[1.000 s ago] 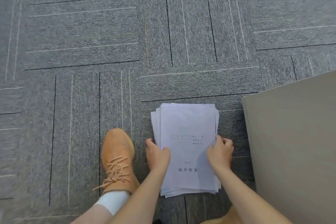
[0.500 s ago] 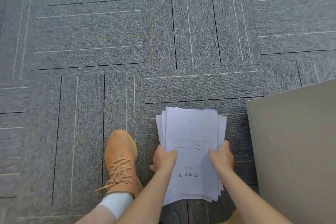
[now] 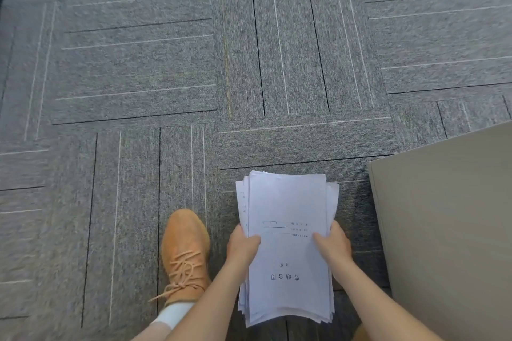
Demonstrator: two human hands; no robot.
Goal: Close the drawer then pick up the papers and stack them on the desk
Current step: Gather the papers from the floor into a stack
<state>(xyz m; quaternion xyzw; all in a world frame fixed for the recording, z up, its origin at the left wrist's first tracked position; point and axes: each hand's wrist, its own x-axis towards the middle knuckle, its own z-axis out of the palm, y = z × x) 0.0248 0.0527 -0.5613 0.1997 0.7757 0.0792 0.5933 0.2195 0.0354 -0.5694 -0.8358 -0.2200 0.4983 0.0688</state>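
Note:
A loose stack of white printed papers [image 3: 288,202] is held above the grey carpet, its sheets slightly fanned at the edges. My left hand [image 3: 242,248] grips the stack's left edge, thumb on the top sheet. On the right edge sits my right hand [image 3: 333,246], gripping the same way. The top sheet shows printed lines and a title, upside down to me. No drawer is in view.
A beige flat panel of furniture [image 3: 448,230] fills the lower right, close to the papers. An orange laced shoe [image 3: 184,249] with a white sock stands just left of my left hand. Grey striped carpet tiles [image 3: 166,63] cover the floor.
Both hands have closed on the stack's side edges and lifted it off the carpet toward me. The sheets have fanned out a little.

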